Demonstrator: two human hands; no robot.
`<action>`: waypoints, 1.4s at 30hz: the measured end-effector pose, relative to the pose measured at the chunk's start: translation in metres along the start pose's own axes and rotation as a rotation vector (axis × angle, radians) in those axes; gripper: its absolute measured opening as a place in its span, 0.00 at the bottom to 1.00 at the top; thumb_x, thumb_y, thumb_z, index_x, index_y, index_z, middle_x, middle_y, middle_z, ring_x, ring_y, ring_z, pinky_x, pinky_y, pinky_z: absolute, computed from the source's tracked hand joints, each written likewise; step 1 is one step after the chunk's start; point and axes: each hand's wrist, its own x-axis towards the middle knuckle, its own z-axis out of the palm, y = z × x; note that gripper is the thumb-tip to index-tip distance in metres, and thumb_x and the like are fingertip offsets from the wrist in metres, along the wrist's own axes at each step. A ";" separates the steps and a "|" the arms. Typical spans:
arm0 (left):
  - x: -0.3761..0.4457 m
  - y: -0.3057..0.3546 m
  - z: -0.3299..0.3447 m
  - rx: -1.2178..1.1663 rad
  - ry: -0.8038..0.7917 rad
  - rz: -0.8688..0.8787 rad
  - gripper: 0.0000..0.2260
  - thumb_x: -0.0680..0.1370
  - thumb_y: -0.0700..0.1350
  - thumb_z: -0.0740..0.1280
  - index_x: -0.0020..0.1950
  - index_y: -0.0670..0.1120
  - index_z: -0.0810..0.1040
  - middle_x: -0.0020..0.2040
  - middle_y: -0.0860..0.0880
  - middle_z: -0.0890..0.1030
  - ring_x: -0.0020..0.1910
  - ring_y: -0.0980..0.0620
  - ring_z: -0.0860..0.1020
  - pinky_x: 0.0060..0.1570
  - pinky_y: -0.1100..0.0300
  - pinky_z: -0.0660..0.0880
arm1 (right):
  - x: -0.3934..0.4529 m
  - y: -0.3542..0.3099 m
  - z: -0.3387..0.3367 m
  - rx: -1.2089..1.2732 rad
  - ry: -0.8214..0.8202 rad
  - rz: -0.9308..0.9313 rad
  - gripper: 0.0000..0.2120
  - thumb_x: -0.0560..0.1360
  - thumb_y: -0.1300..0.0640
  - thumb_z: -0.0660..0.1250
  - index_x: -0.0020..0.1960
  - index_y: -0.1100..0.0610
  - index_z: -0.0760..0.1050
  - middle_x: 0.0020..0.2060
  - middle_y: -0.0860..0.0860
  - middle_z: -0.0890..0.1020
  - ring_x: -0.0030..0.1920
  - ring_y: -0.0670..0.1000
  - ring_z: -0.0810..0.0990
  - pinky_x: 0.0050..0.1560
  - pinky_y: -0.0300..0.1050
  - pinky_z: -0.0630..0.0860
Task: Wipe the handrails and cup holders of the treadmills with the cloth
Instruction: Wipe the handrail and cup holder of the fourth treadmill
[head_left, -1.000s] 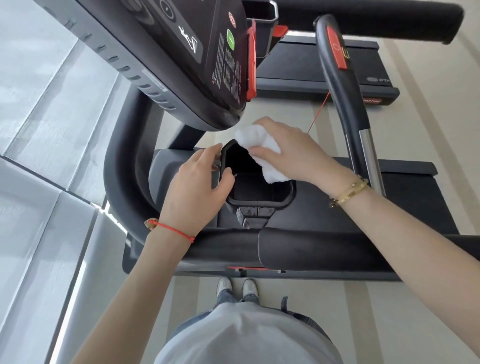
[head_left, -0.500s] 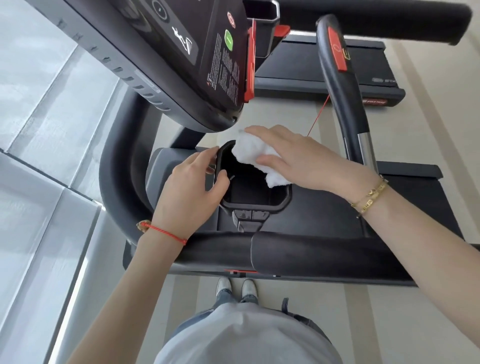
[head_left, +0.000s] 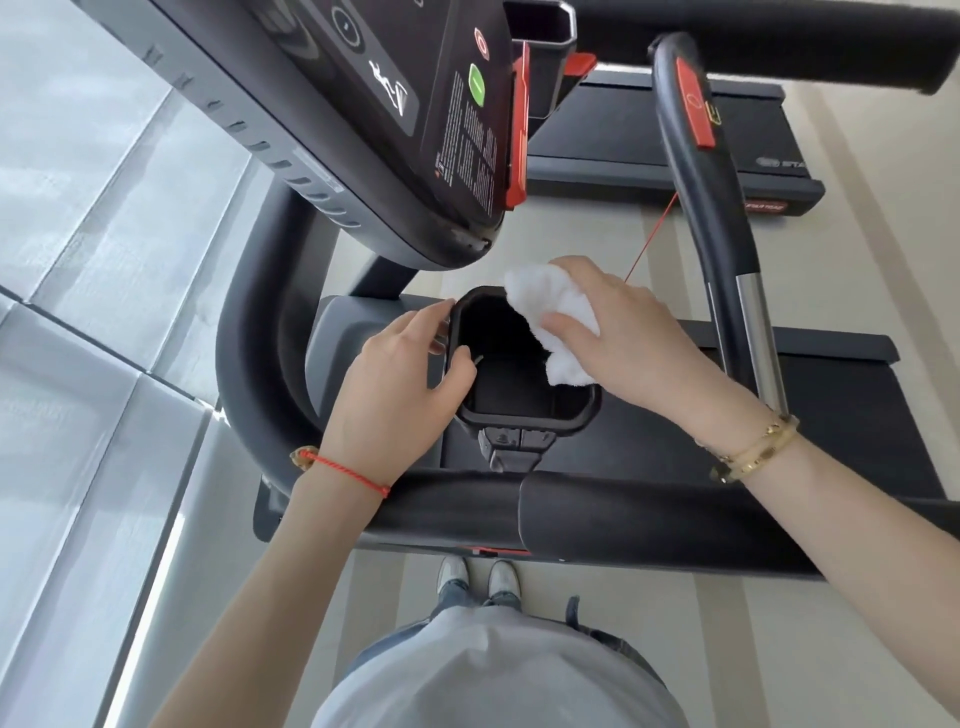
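Two bare hands are working at the black cup holder (head_left: 524, 415) of the treadmill, which is sitting just under the tilted console (head_left: 374, 109) and just in front of the padded front handrail (head_left: 649, 512). The left hand (head_left: 400, 389) is gripping the left wall of the cup holder: its thumb is curling over the rim into the opening and its fingers are lying along the outside. The right hand (head_left: 634, 332) is pressing the white cloth (head_left: 550, 306) against the far right corner of the rim, and its fingers are curling over the cloth and holding it. A part of the cloth is hanging down inside the holder along the right wall. A red string bracelet (head_left: 353, 474) is sitting on the left wrist, and gold bracelets (head_left: 753, 452) are sitting on the right wrist. To the right, a curved side handrail (head_left: 701, 208) with a red strip is rising past the right hand without touching it. Below, the person's light shirt and pale shoes (head_left: 478, 577) are showing on the beige floor.
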 end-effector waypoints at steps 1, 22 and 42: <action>0.000 0.000 0.000 0.001 -0.004 0.001 0.21 0.78 0.50 0.63 0.71 0.48 0.73 0.57 0.50 0.81 0.54 0.51 0.79 0.55 0.59 0.75 | -0.007 0.000 0.002 0.025 0.003 0.060 0.21 0.80 0.46 0.59 0.70 0.48 0.61 0.50 0.50 0.73 0.47 0.53 0.71 0.41 0.46 0.64; 0.001 -0.004 0.002 -0.001 -0.001 0.057 0.21 0.79 0.49 0.64 0.71 0.44 0.73 0.56 0.47 0.81 0.54 0.50 0.79 0.55 0.57 0.76 | -0.069 -0.010 -0.028 0.216 -0.162 -0.091 0.21 0.83 0.53 0.56 0.74 0.41 0.64 0.77 0.40 0.58 0.75 0.36 0.50 0.68 0.27 0.50; -0.025 -0.005 -0.015 -0.096 0.024 -0.026 0.16 0.82 0.46 0.61 0.69 0.48 0.76 0.55 0.53 0.83 0.52 0.55 0.81 0.59 0.57 0.76 | -0.066 -0.015 -0.030 -0.330 -0.232 -0.520 0.22 0.74 0.52 0.70 0.64 0.62 0.75 0.52 0.55 0.82 0.55 0.56 0.80 0.62 0.38 0.67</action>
